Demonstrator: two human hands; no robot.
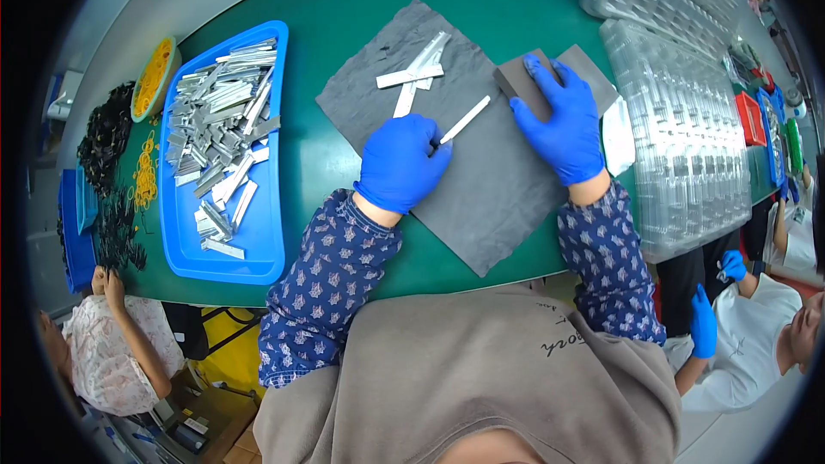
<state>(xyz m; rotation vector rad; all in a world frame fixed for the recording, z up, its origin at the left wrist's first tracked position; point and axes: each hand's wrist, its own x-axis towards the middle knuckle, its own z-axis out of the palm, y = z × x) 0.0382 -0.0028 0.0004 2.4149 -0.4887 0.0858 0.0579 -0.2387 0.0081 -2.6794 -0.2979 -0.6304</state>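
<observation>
The gloved left hand [401,163] grasps a slim white strip [467,119]. The right hand [563,125], fingers spread, rests on a grey rectangular block [516,82].

2 blue-gloved hands [563,125], navy pale-patterned sleeves [326,279], taupe lettered top [481,361].

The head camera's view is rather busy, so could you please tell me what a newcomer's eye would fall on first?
Most likely the bright blue gloves near the centre: the left hand holds a pale strip over a dark grey sheet, while the right hand rests on a grey block. Next might come the blue tray heaped with silvery strips at left, and the clear plastic trays at right.
</observation>
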